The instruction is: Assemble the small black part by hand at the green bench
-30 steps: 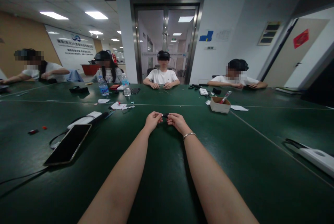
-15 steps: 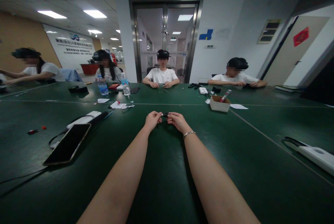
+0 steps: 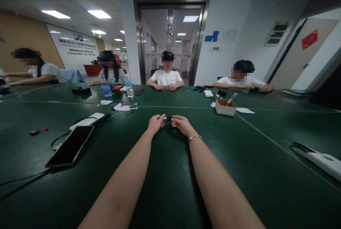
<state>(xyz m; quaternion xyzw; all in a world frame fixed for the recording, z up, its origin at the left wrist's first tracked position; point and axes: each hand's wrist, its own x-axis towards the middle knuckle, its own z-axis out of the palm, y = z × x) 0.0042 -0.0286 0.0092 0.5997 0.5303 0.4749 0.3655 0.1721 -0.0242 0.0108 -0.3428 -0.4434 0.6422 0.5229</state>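
Note:
Between my two hands, above the green table (image 3: 170, 193), is a small dark object with a silvery end (image 3: 168, 118). It is too small to name its kind. My left hand (image 3: 156, 123) pinches the silvery left end between thumb and fingertips. The black right end sits in the pinch of my right hand (image 3: 182, 124), which has a bracelet (image 3: 194, 138) at the wrist. My fingertips cover both ends of the object, so only its middle shows.
A phone (image 3: 70, 146) and a white device with a black cable (image 3: 87, 120) lie to the left. Ahead stand water bottles (image 3: 129, 86) and a small box (image 3: 225, 107). Another white device (image 3: 323, 161) lies at the right. Several people sit across the table.
Both hands keep their pinch on the small dark object. Slightly more of its length shows between my fingers. The whole view has shifted a little.

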